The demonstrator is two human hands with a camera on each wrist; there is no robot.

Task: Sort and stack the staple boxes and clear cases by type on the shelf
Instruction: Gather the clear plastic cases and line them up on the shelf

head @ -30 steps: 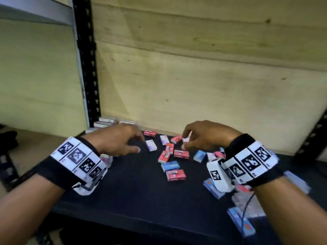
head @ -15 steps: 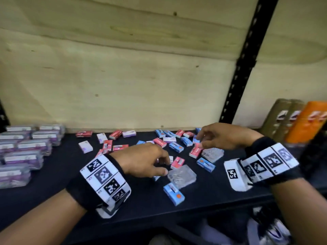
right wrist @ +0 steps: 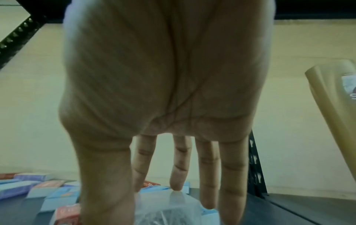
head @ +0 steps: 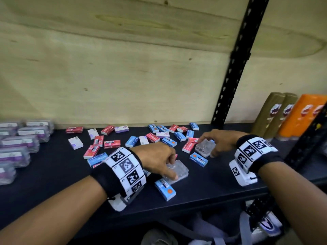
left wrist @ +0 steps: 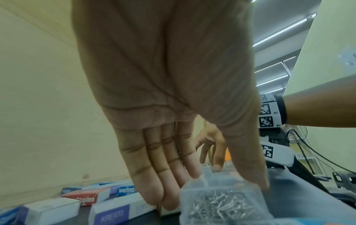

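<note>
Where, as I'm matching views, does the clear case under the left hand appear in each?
Head: case just below centre, under the left hand.
Left wrist: case bottom right, between fingers and thumb.
Right wrist: absent; a second case shows there.
Shared landmark: the right hand, in all three.

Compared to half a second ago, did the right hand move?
Yes. The right hand moved toward the shelf's front edge, off the boxes onto the clear case, which lay still.

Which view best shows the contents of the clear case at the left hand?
Left wrist: the clear case is close, metal pieces showing through. The head view shows it small and hazy, partly under the left hand. The right wrist view shows only the other clear case.
</note>
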